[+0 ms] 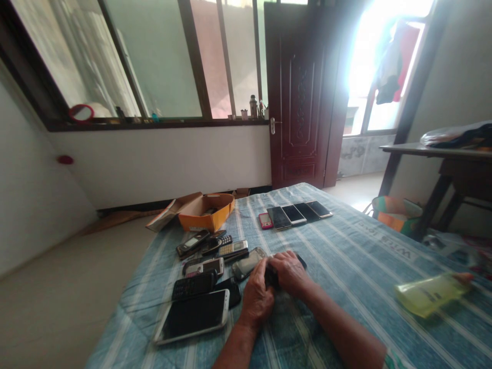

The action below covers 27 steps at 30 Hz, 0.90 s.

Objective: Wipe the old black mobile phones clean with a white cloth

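Note:
My left hand (258,294) and my right hand (289,272) meet over the bed, fingers curled round a black phone (271,278) that they largely cover. A dark rounded end (302,262) juts out past my right hand; whether it belongs to the same phone I cannot tell. Just beyond my left hand lies a grey phone (249,262). To the left are a large white-framed phone (195,316), a black keypad phone (194,285), a silver keypad phone (233,248) and several others in a loose heap.
Further back, a pink phone (265,221) and several flat smartphones (294,214) form a row. An open orange box (205,220) stands at the bed's far left edge. On the right lies a yellow bottle (430,294). A striped blue sheet (346,307) covers the bed.

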Tool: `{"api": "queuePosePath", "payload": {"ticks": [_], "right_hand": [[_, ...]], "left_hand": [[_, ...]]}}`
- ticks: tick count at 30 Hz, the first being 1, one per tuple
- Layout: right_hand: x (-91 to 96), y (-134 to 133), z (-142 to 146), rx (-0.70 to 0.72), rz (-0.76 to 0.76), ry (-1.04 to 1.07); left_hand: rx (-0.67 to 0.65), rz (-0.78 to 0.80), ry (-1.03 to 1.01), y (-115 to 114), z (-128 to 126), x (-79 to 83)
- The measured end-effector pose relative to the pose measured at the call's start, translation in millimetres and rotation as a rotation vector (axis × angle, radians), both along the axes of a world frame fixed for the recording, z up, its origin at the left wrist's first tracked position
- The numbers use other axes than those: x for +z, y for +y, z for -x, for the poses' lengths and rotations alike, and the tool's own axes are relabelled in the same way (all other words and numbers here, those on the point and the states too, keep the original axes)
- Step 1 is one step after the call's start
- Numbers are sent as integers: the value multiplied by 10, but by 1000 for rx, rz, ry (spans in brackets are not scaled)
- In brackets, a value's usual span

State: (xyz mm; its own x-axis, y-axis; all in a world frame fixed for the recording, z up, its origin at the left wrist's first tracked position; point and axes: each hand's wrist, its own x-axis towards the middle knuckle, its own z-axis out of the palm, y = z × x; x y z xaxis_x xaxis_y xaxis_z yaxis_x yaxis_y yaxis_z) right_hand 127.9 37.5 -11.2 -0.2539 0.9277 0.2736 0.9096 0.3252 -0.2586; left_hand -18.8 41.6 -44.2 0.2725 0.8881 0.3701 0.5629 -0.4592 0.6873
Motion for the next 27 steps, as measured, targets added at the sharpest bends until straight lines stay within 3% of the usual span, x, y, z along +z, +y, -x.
{"api": "queuePosePath", "payload": {"ticks": [4,16,27], "right_hand": [[-16,-18,76,104,12,38],[54,-109,-19,4,47,94],[24,-68,-278,-243,56,61]], "left_hand": [[-8,-19,-14,1,0,17],[-13,-61,90,-28,-10,31],[10,-14,160,-38,-26,5]]}}
